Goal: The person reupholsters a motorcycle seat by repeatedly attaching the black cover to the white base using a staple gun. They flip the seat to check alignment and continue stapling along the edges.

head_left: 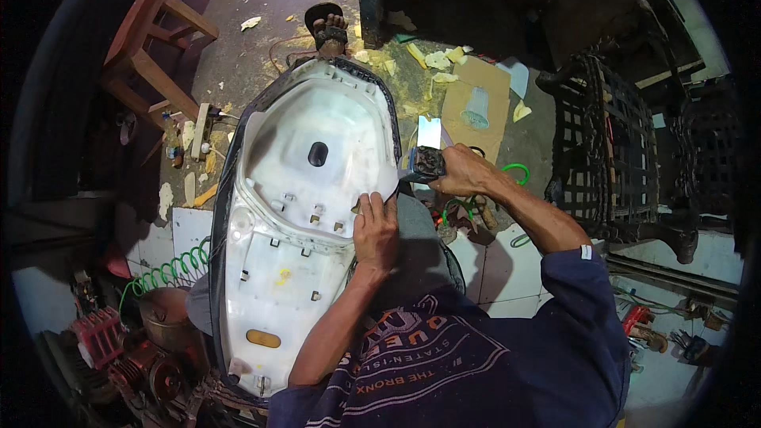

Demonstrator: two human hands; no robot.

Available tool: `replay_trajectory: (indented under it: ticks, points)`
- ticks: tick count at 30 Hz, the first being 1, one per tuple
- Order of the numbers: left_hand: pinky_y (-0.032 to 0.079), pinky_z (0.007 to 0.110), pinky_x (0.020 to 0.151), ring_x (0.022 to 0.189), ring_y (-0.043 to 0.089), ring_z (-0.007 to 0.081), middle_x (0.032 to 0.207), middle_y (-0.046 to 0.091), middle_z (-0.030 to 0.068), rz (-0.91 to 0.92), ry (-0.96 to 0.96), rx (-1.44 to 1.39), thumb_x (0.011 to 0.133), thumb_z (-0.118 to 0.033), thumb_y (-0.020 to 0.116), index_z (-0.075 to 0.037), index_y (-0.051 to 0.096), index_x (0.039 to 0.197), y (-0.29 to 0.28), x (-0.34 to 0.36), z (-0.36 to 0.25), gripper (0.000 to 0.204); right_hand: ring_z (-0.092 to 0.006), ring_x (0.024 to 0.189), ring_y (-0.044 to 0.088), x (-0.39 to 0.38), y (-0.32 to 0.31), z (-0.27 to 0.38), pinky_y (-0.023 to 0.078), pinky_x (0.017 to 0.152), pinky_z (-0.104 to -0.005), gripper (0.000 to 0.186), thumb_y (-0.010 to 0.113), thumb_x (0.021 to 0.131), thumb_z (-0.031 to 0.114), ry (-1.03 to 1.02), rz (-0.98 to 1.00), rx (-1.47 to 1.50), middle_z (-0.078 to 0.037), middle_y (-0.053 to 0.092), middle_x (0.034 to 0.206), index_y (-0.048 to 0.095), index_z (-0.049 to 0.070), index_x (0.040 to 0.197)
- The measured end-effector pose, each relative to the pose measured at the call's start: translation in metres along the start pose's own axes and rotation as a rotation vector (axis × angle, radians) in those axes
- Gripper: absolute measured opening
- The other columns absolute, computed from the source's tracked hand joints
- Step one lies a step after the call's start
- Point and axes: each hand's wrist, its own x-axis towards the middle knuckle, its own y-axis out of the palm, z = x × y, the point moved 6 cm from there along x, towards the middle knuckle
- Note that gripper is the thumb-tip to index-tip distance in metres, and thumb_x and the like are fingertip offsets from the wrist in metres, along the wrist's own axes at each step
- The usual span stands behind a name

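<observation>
A white plastic seat base [293,166] with a black cover round its edge lies lengthwise in front of me. My left hand [374,234] grips its right rim, fingers bent over the white surface and thumb hidden. My right hand [464,166] is closed round a dark, blue-sided hand tool [422,162], probably a staple gun, held against the right edge of the seat just above my left hand. A hose runs near the tool. Under the seat's right side shows grey cloth [416,226].
A wooden stool [139,47], power strip [202,127] and sandalled foot [325,28] are ahead. Foam scraps and cardboard [476,87] litter the floor. A compressor [158,372] with coiled green hose stands lower left, a dark webbed chair frame [602,150] at right.
</observation>
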Motion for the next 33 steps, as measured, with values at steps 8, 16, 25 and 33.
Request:
replay_trajectory:
  ticks: [8,16,25,33]
  points:
    - [0.05,0.036,0.082,0.128,0.057,0.0356,0.121,0.059,0.0127,0.046,-0.018,0.01,0.091,-0.015,0.059,-0.011,0.07,0.129,0.011,-0.005,-0.001,0.04,-0.0416,0.081,0.075,0.011,0.007,-0.007,0.059,0.075,-0.0501,0.044,0.077,0.079,0.031,0.046,0.042,-0.032,-0.032,0.073,0.086,0.073,-0.011,0.092]
    - [0.049,0.038,0.08,0.124,0.056,0.0363,0.117,0.058,0.0135,0.002,0.031,0.005,0.088,-0.01,0.063,-0.006,0.068,0.131,0.004,-0.004,-0.003,0.044,-0.0364,0.077,0.073,0.012,0.019,-0.018,0.057,0.073,-0.0496,0.049,0.079,0.077,0.031,0.099,-0.044,0.015,-0.03,0.072,0.083,0.071,-0.015,0.09]
    - [0.049,0.038,0.083,0.121,0.054,0.0354,0.115,0.057,0.0134,0.014,0.009,-0.035,0.088,-0.011,0.063,-0.004,0.068,0.132,-0.003,0.002,-0.007,0.045,-0.0369,0.084,0.075,-0.017,0.014,-0.022,0.057,0.078,-0.0479,0.05,0.076,0.081,0.038,0.036,-0.207,0.227,-0.029,0.074,0.091,0.074,-0.009,0.099]
    - [0.048,0.038,0.088,0.125,0.053,0.0389,0.119,0.055,0.0169,0.063,0.0,-0.057,0.086,-0.008,0.065,-0.002,0.065,0.135,0.005,0.0,-0.007,0.05,-0.0282,0.063,0.065,-0.011,0.03,-0.019,0.052,0.066,-0.0495,0.05,0.082,0.083,0.042,0.069,-0.104,0.093,-0.018,0.071,0.074,0.071,-0.007,0.087]
